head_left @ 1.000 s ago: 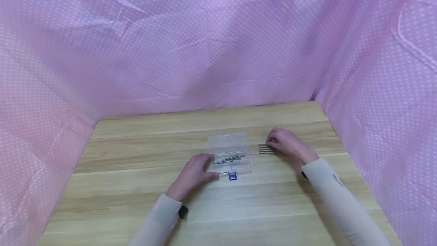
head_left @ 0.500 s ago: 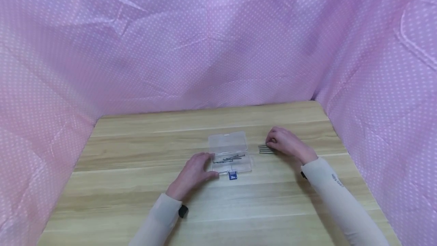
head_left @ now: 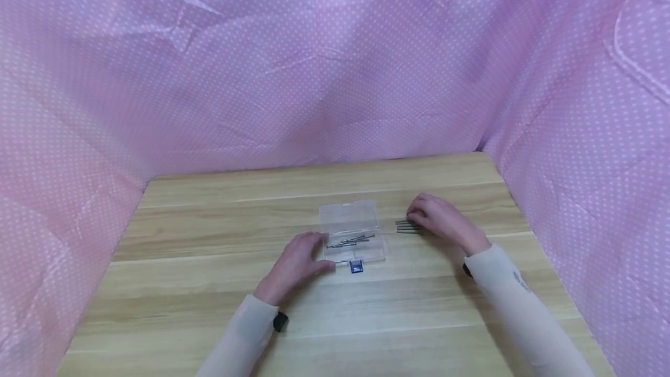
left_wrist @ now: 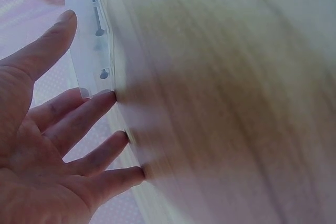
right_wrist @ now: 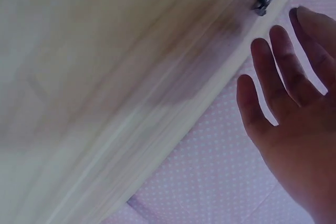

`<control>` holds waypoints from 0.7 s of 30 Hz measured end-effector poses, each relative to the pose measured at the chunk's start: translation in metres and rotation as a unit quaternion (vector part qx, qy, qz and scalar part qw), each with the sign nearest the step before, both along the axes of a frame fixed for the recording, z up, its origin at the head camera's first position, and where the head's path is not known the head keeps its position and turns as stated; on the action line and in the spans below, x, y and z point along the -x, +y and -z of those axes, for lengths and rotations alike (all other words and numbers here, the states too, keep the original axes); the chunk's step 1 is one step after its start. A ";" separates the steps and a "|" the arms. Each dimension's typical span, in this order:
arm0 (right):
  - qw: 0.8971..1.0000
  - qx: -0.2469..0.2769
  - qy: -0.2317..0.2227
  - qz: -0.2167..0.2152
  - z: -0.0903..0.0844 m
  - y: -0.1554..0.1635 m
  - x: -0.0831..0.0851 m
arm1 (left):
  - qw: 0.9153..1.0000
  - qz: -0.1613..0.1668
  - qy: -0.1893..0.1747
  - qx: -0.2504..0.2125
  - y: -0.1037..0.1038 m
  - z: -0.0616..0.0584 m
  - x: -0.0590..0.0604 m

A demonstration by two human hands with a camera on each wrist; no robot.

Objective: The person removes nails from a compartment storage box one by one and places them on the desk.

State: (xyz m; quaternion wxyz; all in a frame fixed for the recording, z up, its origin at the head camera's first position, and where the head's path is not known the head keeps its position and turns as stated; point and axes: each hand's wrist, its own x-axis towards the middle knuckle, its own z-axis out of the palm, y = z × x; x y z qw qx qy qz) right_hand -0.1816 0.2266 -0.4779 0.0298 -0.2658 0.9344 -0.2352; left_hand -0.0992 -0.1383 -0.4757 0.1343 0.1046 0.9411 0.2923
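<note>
A pink cloth with white dots goes up on the left, right and far sides of a wooden table. Two pale sleeves reach in from the near side. The right sleeve has small dark marks (maybe letters, but too tiny to read).

The left hand has its thumb and fingers spread apart at the left end of a clear plastic box, fingers mostly straight and touching its corner. The right hand is well apart from it, over on the right. Its thumb and pointer finger come close together, and I can't tell if they pinch anything.

The box sits in the middle of the table, its long side going left to right, with its lid folded back flat to the far side. By the left sleeve is a black band. A blue latch sticks out from the box's near edge.

Inside, thin metal pins lie across each other, mostly left to right, right ends a bit farther away. More loose pins lie side by side under the right fingertips, also pointing left to right. Compared with a second ago, hands and box look almost the same.
</note>
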 end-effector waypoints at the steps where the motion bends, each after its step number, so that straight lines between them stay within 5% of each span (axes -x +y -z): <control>1: 1.000 0.001 0.007 0.001 -0.001 -0.001 -0.001 | 1.000 -0.001 0.000 -0.001 0.000 0.000 0.000; 21: 0.980 0.122 0.158 0.004 -0.016 -0.040 -0.030 | 1.000 0.001 0.005 -0.006 -0.003 0.001 0.000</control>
